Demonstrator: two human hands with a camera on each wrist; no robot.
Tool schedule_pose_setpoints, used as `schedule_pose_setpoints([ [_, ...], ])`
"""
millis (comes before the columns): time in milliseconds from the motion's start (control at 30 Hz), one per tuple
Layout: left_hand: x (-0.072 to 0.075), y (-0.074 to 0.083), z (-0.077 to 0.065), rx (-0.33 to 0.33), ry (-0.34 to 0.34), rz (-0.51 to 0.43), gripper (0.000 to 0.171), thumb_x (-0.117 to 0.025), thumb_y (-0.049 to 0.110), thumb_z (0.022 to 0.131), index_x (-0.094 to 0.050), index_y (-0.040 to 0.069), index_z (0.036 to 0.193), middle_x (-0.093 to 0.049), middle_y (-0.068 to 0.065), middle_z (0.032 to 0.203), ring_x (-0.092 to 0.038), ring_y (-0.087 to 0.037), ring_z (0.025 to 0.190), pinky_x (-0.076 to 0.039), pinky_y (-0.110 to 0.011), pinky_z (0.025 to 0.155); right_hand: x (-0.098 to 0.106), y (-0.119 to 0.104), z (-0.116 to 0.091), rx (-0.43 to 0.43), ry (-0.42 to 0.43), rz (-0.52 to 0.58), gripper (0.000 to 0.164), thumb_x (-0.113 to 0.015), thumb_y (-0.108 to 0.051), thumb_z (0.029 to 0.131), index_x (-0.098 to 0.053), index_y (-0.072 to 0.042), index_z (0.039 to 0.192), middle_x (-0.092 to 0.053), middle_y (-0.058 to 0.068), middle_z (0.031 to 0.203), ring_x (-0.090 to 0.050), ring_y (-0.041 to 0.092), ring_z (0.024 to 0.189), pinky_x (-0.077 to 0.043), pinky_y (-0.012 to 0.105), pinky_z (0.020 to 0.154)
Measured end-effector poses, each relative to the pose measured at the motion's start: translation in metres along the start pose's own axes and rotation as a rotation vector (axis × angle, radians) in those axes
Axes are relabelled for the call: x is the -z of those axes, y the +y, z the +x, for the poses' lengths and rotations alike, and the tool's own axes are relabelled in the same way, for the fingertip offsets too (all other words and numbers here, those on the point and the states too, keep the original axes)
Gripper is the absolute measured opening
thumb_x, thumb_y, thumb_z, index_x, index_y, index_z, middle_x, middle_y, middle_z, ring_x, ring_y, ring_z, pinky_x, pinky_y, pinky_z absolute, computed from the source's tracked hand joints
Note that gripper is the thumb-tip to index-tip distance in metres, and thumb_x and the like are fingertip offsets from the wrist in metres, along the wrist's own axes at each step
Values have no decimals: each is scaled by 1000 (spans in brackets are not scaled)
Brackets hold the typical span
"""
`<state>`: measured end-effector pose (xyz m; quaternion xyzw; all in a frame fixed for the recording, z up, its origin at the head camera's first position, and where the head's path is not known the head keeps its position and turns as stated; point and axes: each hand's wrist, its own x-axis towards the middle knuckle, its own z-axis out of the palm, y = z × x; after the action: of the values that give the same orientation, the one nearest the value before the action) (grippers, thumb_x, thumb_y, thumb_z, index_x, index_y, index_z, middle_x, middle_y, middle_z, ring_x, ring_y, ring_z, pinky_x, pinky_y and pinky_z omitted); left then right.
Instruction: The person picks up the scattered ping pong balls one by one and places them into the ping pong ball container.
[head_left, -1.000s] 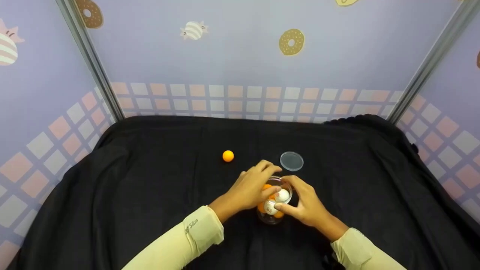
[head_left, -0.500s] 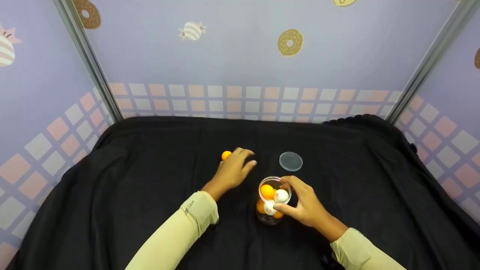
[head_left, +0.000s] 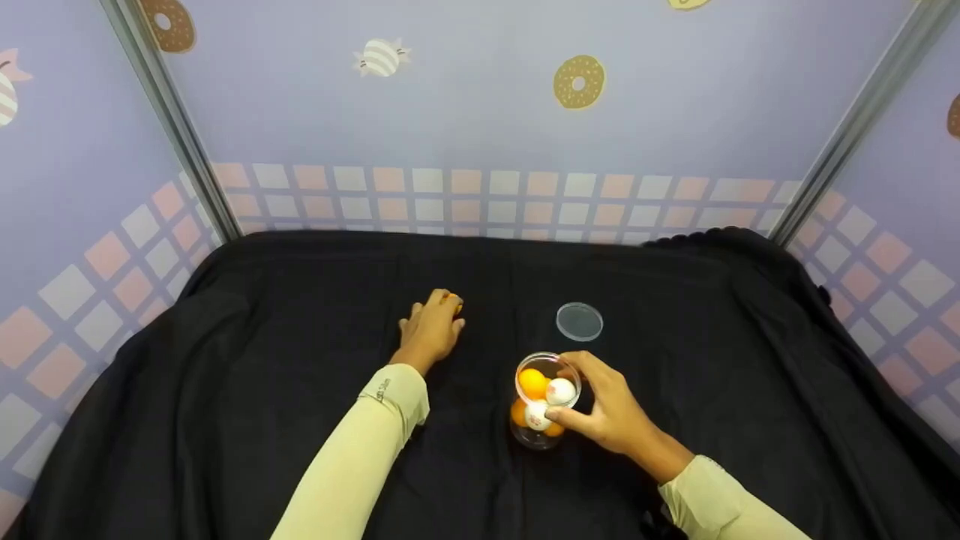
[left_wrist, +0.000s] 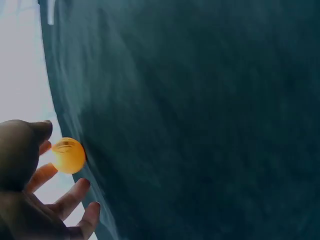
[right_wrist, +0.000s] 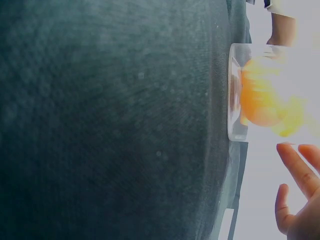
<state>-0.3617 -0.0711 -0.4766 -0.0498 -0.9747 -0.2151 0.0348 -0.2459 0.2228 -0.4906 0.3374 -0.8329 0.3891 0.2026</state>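
Observation:
In the head view, my left hand [head_left: 429, 328] is at an orange ping-pong ball [head_left: 455, 302], which its fingers mostly cover. The left wrist view shows that ball [left_wrist: 69, 155] low on the dark cloth, with the thumb and spread fingers around it. My right hand [head_left: 606, 401] grips the rim of a clear plastic jar [head_left: 536, 439], thumb at the near side and fingers at the far side. Several orange and white ping-pong balls fill the jar, among them a white ball [head_left: 561, 391] near the mouth. The jar stands upright without a lid.
A clear round lid [head_left: 580, 322] lies flat on the black cloth [head_left: 337, 300], behind the jar. Patterned lilac walls [head_left: 465, 112] enclose the table at the back and both sides.
My left hand has moved from over the jar's mouth to the left and away, reaching the lone orange ball. The right hand has stayed on the jar.

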Motion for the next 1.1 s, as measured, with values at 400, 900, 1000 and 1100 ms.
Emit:
schedule_pose_setpoints([
  [400,6,-5,2,15,-51,38,48,-61,25,102,-52,30,149,-39,2,157,-49,-41,128,-41,-61,100,0,-1,1,-1,1,-16,61,-85,-42,76,-63,-13,125,-67,-4,116,-64,9,101,-55,30,89],
  [900,13,-11,7,89,-44,37,46,-57,25,104,-46,25,148,-44,-9,146,-48,-44,126,-44,-66,99,1,-1,0,-9,-4,-10,59,-82,-43,78,-61,-20,128,-69,5,111,-63,8,98,-54,29,87],
  [1000,13,-13,6,72,-58,49,42,-56,25,104,-47,23,145,-50,-7,142,-51,-42,123,-46,-65,98,1,-1,0,-3,-2,-8,61,-83,-43,77,-62,-13,127,-69,6,111,-63,8,98,-54,29,87],
  [1100,12,-13,4,42,-76,62,37,-56,24,104,-49,22,140,-55,-6,136,-53,-39,120,-47,-63,97,0,-1,0,7,2,-7,61,-83,-42,77,-63,-12,126,-68,3,112,-63,8,98,-54,29,86],
])
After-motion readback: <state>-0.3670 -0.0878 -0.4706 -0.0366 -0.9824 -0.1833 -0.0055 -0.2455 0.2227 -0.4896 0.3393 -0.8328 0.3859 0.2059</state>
